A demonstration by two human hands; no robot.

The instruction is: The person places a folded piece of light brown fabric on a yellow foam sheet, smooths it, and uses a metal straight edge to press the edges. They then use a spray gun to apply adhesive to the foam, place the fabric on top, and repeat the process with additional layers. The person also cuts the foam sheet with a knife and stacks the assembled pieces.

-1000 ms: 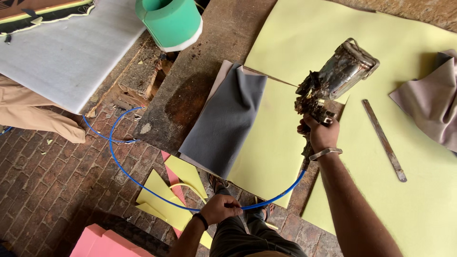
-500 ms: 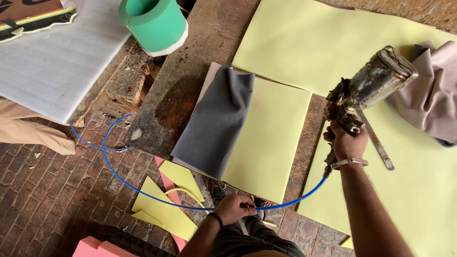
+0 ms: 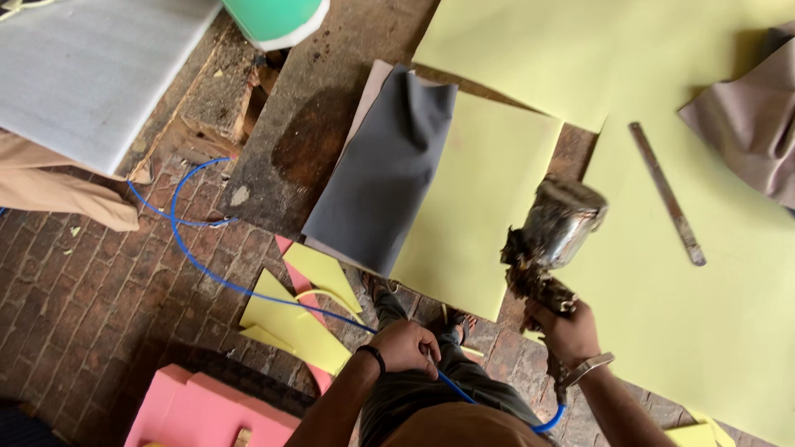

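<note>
The grimy, glue-caked metal spray gun with its shiny cup (image 3: 553, 240) sits in the right hand (image 3: 566, 331), fist clenched round the handle at the near-right of the scene. The cup end is tipped away from the person, over the near-right edge of the pale yellow rectangular foam sheet (image 3: 480, 207), prob. so the nozzle faces the foam. I can't see the nozzle itself, or any spray.

The left hand (image 3: 407, 346) is closed on the thin blue air hose (image 3: 207, 265) near the person's waist. This looks like slack mgmt: it keeps the line off the work. From that grip the hose runs left across the brick floor (image 3: 74, 298) in a loop, and the other way curls under the right wrist toward the gun.

The yellow sheet lies flat on the dark, stained wooden tabletop (image 3: 331, 83). On its left half lies a dark grey piece of fabric (image 3: 385, 174), rumpled at the far end, leaving the right half of the foam bare.

Further right is a much larger pale yellow foam sheet (image 3: 704, 298). A long flat metal ruler (image 3: 667, 194) lies diagonally on it, well apart from the gun, and a taupe leather-like piece (image 3: 754, 124) is bunched at the far-right corner.

Yellow and pink foam offcuts (image 3: 298, 319) lie on the floor below the tabletop's near edge, w/ a pink foam block (image 3: 199, 410) nearer left. At far left is a white quilted padding panel (image 3: 83, 74); at the far edge, a green roll (image 3: 273, 16).
</note>
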